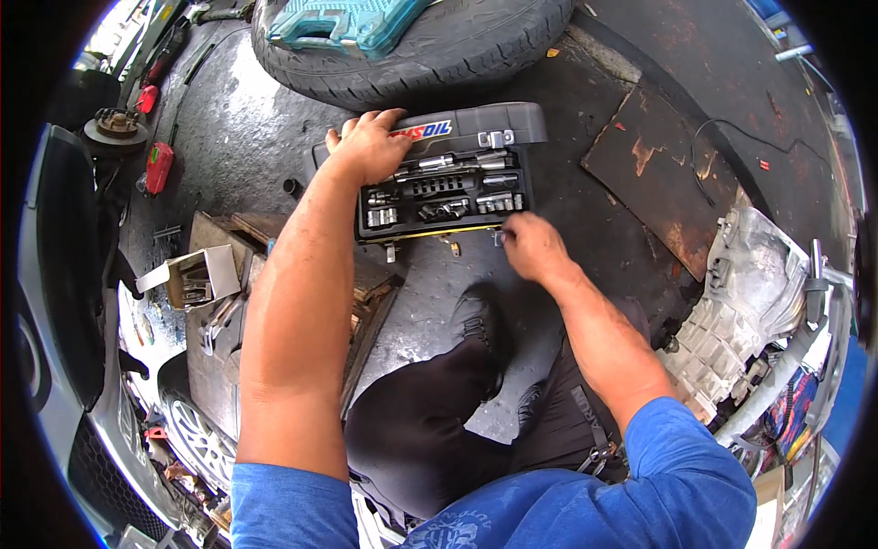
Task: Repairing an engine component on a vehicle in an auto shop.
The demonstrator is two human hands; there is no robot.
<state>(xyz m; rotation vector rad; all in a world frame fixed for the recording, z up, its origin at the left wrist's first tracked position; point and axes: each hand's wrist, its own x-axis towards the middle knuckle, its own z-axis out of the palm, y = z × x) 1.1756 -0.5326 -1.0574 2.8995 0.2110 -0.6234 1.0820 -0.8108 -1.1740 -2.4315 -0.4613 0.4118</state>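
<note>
A black socket set case (510, 123) lies with its lid raised on the floor before me. Rows of silver sockets (382, 217) and other metal pieces fill its tray. My left hand (368, 146) grips the left part of the lid, fingers over the far edge and thumb on the face. At the front right corner, my right hand (533, 245) has its fingers curled in against the case rim beside a metal latch (498, 239). The fingertips there are partly hidden. Another latch (391, 252) hangs from the front left edge.
A tire (412, 69) with a teal plastic case (343, 26) on it lies just beyond. Left are a small open carton (219, 273) on wooden boards and a car (69, 265). Right are a rusty sheet (654, 174) and a metal gearbox housing (745, 284).
</note>
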